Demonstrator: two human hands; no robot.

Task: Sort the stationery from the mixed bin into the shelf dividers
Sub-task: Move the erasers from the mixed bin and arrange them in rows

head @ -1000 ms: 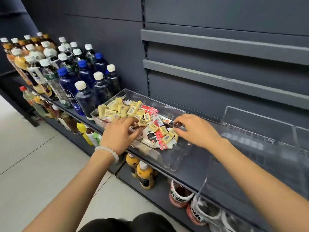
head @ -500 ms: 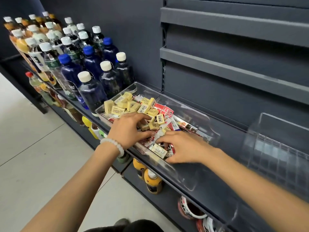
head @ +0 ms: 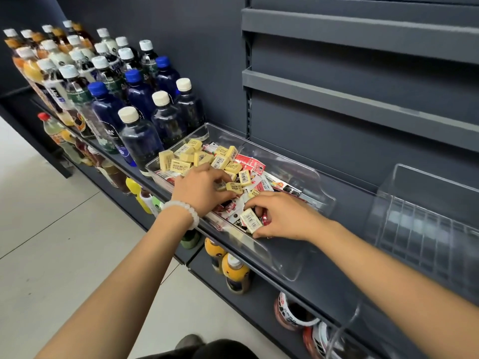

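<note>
Head view, and both hands are down in the clear plastic mixed bin [head: 305,174] on the dark grey shelf [head: 321,275]. The left hand [head: 201,189], white bead bracelet [head: 181,211] on its wrist, has fingers curled over the heap, fingertips pinching a small yellow barcoded eraser [head: 234,187]. The right hand [head: 282,216] sits just beside it, nearer the bin's front wall, thumb and fingers clamped on another yellow barcoded eraser [head: 251,220], with something red showing under the palm; what that is I cannot tell.

Beyond the left hand's knuckles lies the pile of yellow erasers [head: 197,156]. Between and beyond both hands spread the red and white flat packets [head: 252,164], all jumbled together.

Out past the right forearm stands the clear plastic shelf divider tray [head: 414,229], and no stationery shows in it. So by my reading the sorting has hardly begun: the bin is still heaped, the dividers look bare, and nearly everything is left to move across.

To the far side of the left hand, rows of capped drink bottles [head: 140,130] crowd the shelf.
</note>
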